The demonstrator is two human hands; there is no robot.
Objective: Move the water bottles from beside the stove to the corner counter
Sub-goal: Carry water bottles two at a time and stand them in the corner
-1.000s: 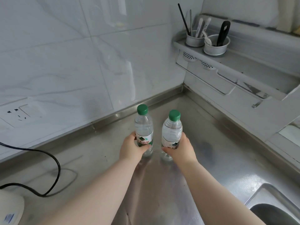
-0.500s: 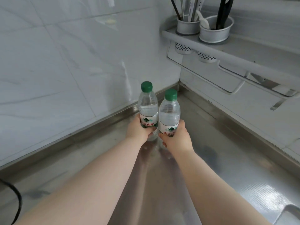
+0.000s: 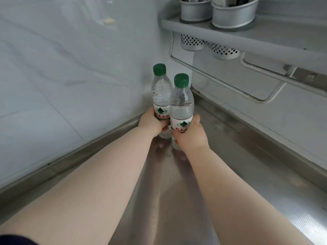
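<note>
Two clear water bottles with green caps and white labels stand upright and close together near the corner of the steel counter [image 3: 247,170]. My left hand [image 3: 150,122] is wrapped around the lower part of the left bottle [image 3: 161,91]. My right hand [image 3: 190,137] grips the right bottle [image 3: 181,103] at its label. The right bottle partly overlaps the left one from this angle. Both bottle bases are hidden behind my hands, so I cannot tell whether they rest on the counter.
A wall rack [image 3: 247,41] juts out above the corner, holding two metal utensil cups [image 3: 231,13], with a rail [image 3: 230,85] below it. White marble wall tiles [image 3: 70,68] close off the left side.
Both hands have carried the bottles forward toward the corner and brought them closer together. The view has moved in; the cable, socket and sink have left the frame.
</note>
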